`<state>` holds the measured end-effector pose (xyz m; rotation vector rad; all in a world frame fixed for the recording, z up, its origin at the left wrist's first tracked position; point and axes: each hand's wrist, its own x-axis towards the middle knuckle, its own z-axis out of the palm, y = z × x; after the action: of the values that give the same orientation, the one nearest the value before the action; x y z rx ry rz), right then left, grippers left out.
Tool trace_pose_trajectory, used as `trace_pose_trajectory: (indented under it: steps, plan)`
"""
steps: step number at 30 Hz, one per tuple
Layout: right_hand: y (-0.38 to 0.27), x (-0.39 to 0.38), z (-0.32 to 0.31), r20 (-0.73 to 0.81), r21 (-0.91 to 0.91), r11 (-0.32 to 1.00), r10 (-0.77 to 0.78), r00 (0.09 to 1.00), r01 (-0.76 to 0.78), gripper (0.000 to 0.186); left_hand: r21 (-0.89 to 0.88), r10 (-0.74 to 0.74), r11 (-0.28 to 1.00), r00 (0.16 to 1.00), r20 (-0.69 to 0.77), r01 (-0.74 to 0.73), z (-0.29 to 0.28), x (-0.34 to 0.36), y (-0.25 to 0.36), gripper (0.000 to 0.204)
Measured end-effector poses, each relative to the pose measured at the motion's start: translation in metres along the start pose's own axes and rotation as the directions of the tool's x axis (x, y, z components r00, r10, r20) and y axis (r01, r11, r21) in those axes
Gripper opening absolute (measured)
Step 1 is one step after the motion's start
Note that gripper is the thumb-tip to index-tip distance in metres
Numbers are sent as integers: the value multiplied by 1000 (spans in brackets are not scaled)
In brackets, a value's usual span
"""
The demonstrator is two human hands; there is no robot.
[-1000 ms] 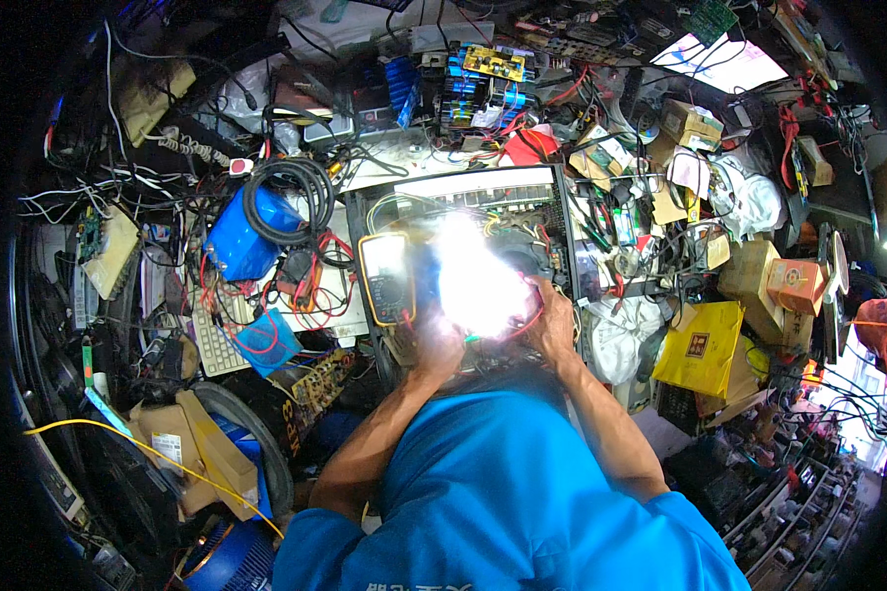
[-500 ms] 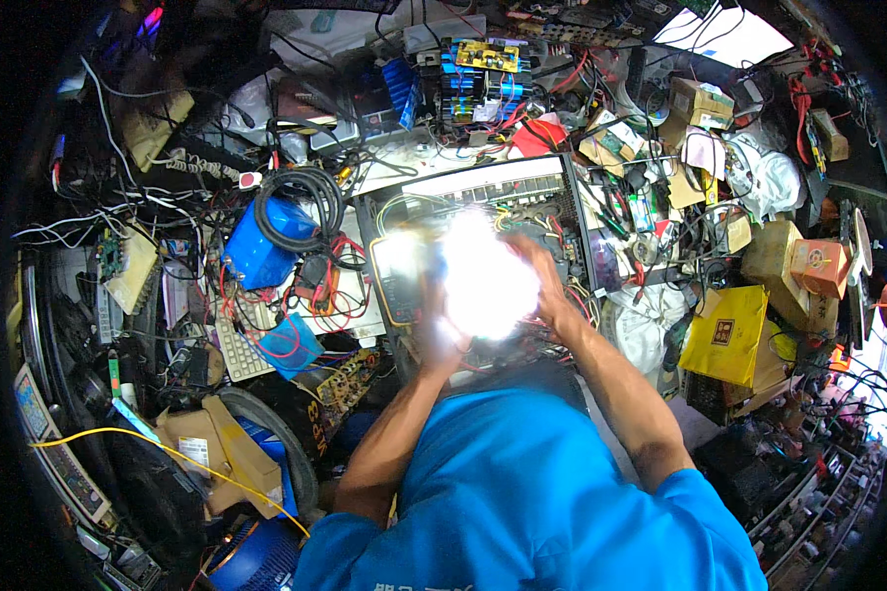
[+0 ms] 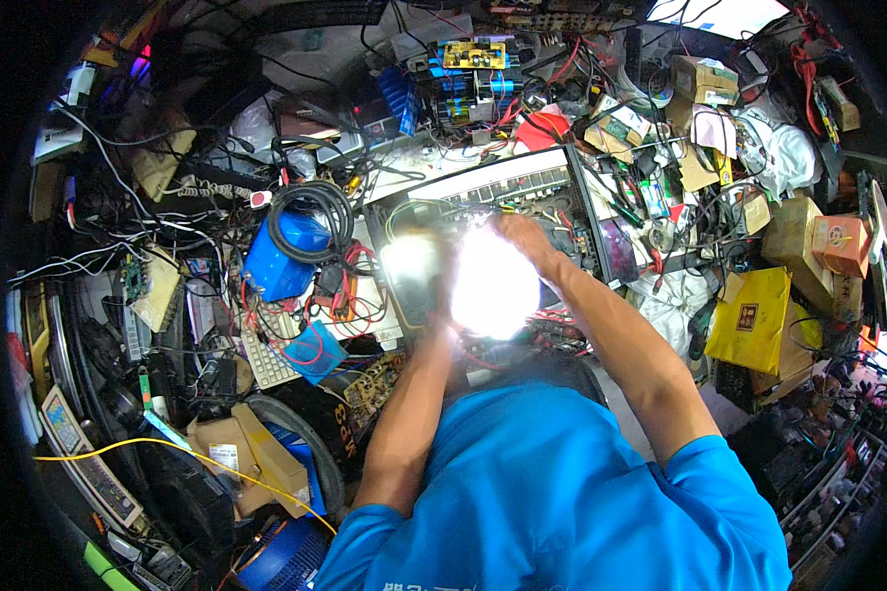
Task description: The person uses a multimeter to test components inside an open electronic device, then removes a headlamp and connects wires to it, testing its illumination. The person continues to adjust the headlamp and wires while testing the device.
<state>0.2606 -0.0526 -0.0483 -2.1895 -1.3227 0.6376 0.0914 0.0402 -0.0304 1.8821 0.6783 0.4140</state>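
A dazzling white glare (image 3: 493, 283) lies between my two hands and washes out whatever is there. My right hand (image 3: 524, 243) reaches over the far side of the glare, above an open black-framed electronics chassis (image 3: 587, 202). Its back and knuckles show, but the fingertips are lost in the light. On the glare's near left edge is my left hand (image 3: 445, 330), smeared and mostly washed out. Wires and a row of small parts show inside the chassis. Left of the glare, a dark panel with a yellowish rim (image 3: 404, 295) carries a second bright spot.
Black cable coils around a blue box (image 3: 284, 258) on the left, near a keyboard (image 3: 266, 353). A yellow packet (image 3: 747, 315) and cardboard boxes (image 3: 796, 241) crowd the right. A blue device with a yellow circuit board (image 3: 473, 56) stands at the back amid tangled wires.
Both hands have moved slightly farther from me over the chassis. The view has shifted a little, so the surroundings sit farther right. The glare remains between my hands.
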Motion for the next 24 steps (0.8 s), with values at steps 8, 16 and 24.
trace_pose_trajectory:
  steps: [8,16,24]
  plan:
    - [7,11,19,9,-156,982,109,994,-106,27,125,-64,991,989,132,47,0,28,-31,26]
    - [0,10,11,37,-192,969,165,986,-155,28,466,107,841,928,356,-275,-7,60,-27,19]
    - [-4,10,5,2,-196,972,132,991,-129,29,387,146,868,906,398,-310,-11,72,-30,14]
